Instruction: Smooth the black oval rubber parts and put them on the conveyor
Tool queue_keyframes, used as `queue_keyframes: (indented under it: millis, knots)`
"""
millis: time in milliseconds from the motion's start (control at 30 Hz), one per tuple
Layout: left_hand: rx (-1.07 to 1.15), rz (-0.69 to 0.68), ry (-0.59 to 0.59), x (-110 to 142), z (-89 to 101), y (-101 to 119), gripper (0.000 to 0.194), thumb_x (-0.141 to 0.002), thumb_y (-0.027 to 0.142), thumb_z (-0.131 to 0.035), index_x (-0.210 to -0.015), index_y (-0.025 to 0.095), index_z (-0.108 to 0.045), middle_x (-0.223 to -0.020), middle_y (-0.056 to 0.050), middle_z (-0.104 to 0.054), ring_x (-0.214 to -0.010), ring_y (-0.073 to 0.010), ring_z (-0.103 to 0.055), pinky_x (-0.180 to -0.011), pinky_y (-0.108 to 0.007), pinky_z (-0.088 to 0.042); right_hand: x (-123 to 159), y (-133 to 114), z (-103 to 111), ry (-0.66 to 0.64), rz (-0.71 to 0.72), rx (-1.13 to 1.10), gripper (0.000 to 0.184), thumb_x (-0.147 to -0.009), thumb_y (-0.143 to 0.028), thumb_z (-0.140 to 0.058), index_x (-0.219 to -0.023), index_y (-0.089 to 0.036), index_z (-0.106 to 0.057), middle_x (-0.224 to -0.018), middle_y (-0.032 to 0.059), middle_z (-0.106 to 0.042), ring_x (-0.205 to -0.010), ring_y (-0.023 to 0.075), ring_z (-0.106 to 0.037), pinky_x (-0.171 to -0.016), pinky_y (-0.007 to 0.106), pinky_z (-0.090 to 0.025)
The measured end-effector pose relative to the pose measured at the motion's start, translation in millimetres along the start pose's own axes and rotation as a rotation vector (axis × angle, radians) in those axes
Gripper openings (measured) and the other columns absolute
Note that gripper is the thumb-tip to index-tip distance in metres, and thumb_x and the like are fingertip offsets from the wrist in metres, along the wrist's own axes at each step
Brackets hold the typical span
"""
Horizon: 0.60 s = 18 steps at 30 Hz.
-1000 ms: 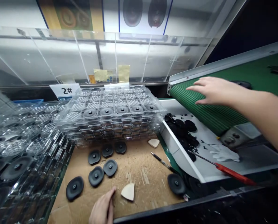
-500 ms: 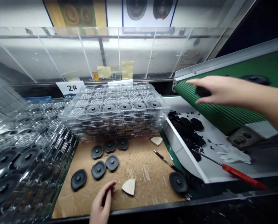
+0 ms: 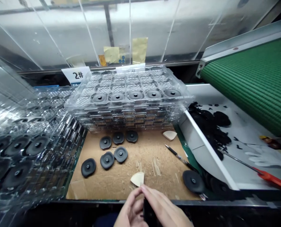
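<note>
The dark part (image 3: 149,215) is at the bottom edge of the frame, just right of centre, between the two hands. Seen nearly edge-on, it shows as a narrow black shape with its long axis running roughly up and down the picture, leaning a little to the right toward the bottom. Its lower end is hidden.

The right hand (image 3: 167,208) lies along its right side, fingers together over it and closed on it. The left hand (image 3: 129,210) is beside its left side, fingers curled in a narrow shape; whether they grip it, I cannot tell. Both hands are about equally near, almost meeting at the fingertips.

Just above the fingertips is a cream wedge-shaped pad (image 3: 137,179) on the cardboard sheet (image 3: 148,145). Farther off, six black oval discs (image 3: 107,160) lie left of centre. To the right are a pen (image 3: 178,155) and, toward the lower right, a larger black disc (image 3: 193,181). The stack of clear trays (image 3: 131,111) stands beyond, at upper centre; the white bin (image 3: 208,146) is to the right, under the green belt (image 3: 249,72).
</note>
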<state>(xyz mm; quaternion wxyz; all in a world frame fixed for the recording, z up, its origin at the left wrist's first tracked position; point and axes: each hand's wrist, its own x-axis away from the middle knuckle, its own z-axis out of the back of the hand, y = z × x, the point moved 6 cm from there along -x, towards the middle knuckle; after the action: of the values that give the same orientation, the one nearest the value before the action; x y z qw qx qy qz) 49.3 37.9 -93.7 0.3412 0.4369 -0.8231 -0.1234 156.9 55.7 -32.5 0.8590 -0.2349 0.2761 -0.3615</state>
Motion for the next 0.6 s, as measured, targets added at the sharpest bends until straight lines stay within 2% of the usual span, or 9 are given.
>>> queue_keyframes:
  millis: [67, 133, 200, 300, 367, 433, 500, 600]
  knots:
    - [0.026, 0.022, 0.044, 6.0, 16.2, 6.1, 0.051, -0.052, 0.034, -0.082, -0.101, 0.027, -0.068, -0.113, -0.009, -0.068, -0.099, -0.0287, -0.065, -0.084, -0.036, -0.05, 1.2, 15.4, -7.9, 0.019, -0.137, 0.044, 0.064, -0.087, -0.04, -0.05, -0.143, -0.021, -0.025, -0.133, 0.0113, -0.05, -0.117, 0.0228, -0.053, -0.091, 0.029, -0.049]
    - [0.086, 0.007, 0.098, 13.6, 27.1, 18.1, 0.045, -0.06, 0.037, -0.077, -0.103, 0.026, -0.068, -0.118, -0.008, -0.066, -0.106, -0.0296, -0.061, -0.088, -0.035, -0.049, -0.1, 36.5, -17.5, 0.064, -0.315, 0.102, 0.052, -0.086, -0.037, -0.051, -0.135, -0.023, -0.039, -0.128, 0.0133, -0.053, -0.107, 0.0242, -0.06, -0.081, 0.032, -0.054]
    - [0.159, -0.059, 0.128, 21.1, 31.7, 34.2, 0.041, -0.066, 0.037, -0.073, -0.104, 0.024, -0.068, -0.117, -0.007, -0.067, -0.111, -0.0294, -0.058, -0.095, -0.034, -0.045, -2.6, 53.5, -32.6, 0.092, -0.43, 0.129, 0.037, -0.087, -0.03, -0.049, -0.123, -0.023, -0.052, -0.122, 0.0136, -0.056, -0.092, 0.0233, -0.066, -0.071, 0.034, -0.057]
    - [0.222, -0.152, 0.157, 29.4, 33.9, 53.2, 0.039, -0.067, 0.035, -0.072, -0.104, 0.024, -0.068, -0.113, -0.006, -0.069, -0.113, -0.0282, -0.056, -0.096, -0.032, -0.044, -8.8, 57.9, -59.9, 0.085, -0.39, 0.066, 0.025, -0.086, -0.024, -0.048, -0.108, -0.021, -0.059, -0.117, 0.0133, -0.057, -0.086, 0.0217, -0.067, -0.069, 0.034, -0.057]
    - [0.23, -0.175, 0.189, 32.2, 36.6, 58.8, 0.042, -0.065, 0.035, -0.074, -0.105, 0.027, -0.067, -0.115, -0.003, -0.068, -0.111, -0.0275, -0.058, -0.093, -0.033, -0.047, -12.5, 52.6, -69.2, 0.087, -0.332, -0.002, 0.023, -0.088, -0.02, -0.042, -0.103, -0.02, -0.06, -0.105, 0.0106, -0.062, -0.085, 0.019, -0.066, -0.071, 0.03, -0.056]
    - [0.211, -0.166, 0.233, 33.4, 40.1, 59.6, 0.048, -0.058, 0.036, -0.078, -0.104, 0.028, -0.067, -0.118, -0.003, -0.066, -0.109, -0.027, -0.06, -0.089, -0.032, -0.049, -18.9, 45.0, -67.0, 0.082, -0.276, -0.069, 0.023, -0.089, -0.019, -0.04, -0.098, -0.019, -0.061, -0.087, 0.007, -0.065, -0.078, 0.0172, -0.065, -0.069, 0.028, -0.055]
    - [0.169, -0.15, 0.276, 33.6, 41.8, 58.9, 0.056, -0.051, 0.037, -0.081, -0.105, 0.028, -0.066, -0.118, -0.006, -0.065, -0.106, -0.0267, -0.061, -0.086, -0.03, -0.049, -30.2, 36.9, -53.8, 0.078, -0.257, -0.117, 0.02, -0.088, -0.02, -0.043, -0.095, -0.02, -0.062, -0.078, 0.0043, -0.065, -0.071, 0.0159, -0.064, -0.064, 0.026, -0.054]
    - [0.102, -0.176, 0.313, 33.3, 35.5, 61.8, 0.064, -0.049, 0.037, -0.082, -0.109, 0.027, -0.063, -0.118, -0.009, -0.064, -0.105, -0.0273, -0.061, -0.087, -0.033, -0.048, -52.2, 17.3, -20.5, 0.148, -0.311, -0.155, 0.02, -0.088, -0.021, -0.047, -0.104, -0.022, -0.059, -0.086, 0.0043, -0.065, -0.071, 0.014, -0.062, -0.058, 0.022, -0.052]
